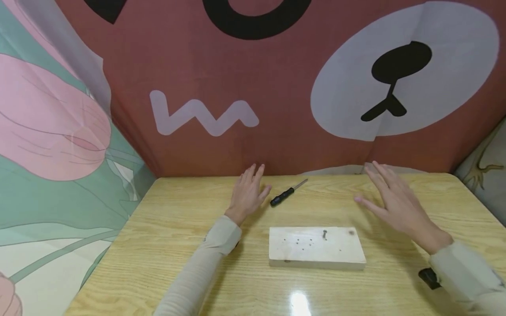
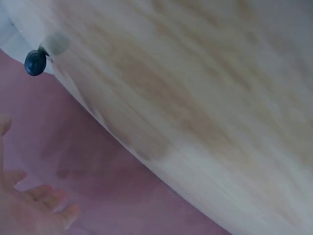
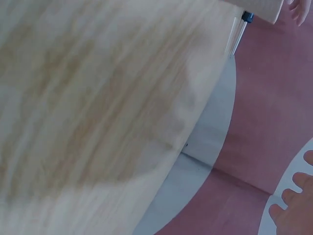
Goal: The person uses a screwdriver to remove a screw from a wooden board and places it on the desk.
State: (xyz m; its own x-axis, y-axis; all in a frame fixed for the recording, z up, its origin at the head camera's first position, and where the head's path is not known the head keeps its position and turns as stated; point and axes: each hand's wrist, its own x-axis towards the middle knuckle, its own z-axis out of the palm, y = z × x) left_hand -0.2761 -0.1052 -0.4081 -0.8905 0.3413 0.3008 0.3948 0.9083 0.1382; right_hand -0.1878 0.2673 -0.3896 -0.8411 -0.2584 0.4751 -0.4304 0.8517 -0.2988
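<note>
A black-handled screwdriver [image 1: 282, 197] lies near the back of the table, its metal shaft pointing away to the right. Just left of its handle is my left hand [image 1: 247, 192], fingers spread and holding nothing. My right hand [image 1: 401, 206] hovers over the table's right side, fingers extended, thumb out, apart from everything. Between my forearms lies a pale wooden block [image 1: 312, 256] with several small holes; a screw [image 1: 325, 234] stands up from its top. The left wrist view catches the screwdriver's rounded handle end [image 2: 35, 62]; the block's corner [image 3: 266, 9] enters the right wrist view.
The wood-grain table [image 1: 166, 250] ends at a reddish cloth [image 1: 221, 153] with a cartoon face. A flowered cloth [image 1: 51, 131] hangs at the left, another patterned cloth [image 1: 490, 175] at the right. A black object [image 1: 430, 278] sits at my right sleeve.
</note>
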